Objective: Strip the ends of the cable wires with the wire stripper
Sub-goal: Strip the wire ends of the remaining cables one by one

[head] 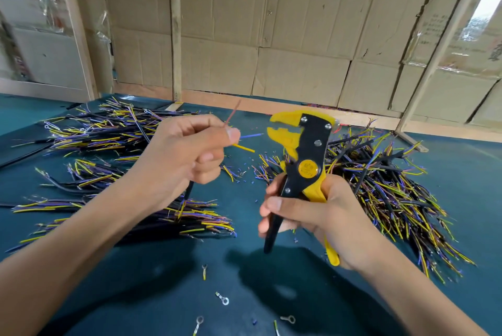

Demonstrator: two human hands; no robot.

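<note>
My left hand [187,151] grips a black cable above the table, its fingers curled round it. Three thin wires fan out past my thumb: a red wire [233,114] pointing up, a blue wire [251,135] and a yellow wire [244,148] pointing right. My right hand [312,216] holds the handles of a yellow and black wire stripper [304,151] upright. Its yellow jaws sit slightly apart, just right of the wire tips and not touching them.
Heaps of black cables with yellow, blue and red wire ends lie on the dark teal table [163,281], at left [108,132], lower left [190,216] and right [394,186]. Loose ring terminals [224,300] and insulation bits lie in front. A cardboard wall [271,37] stands behind.
</note>
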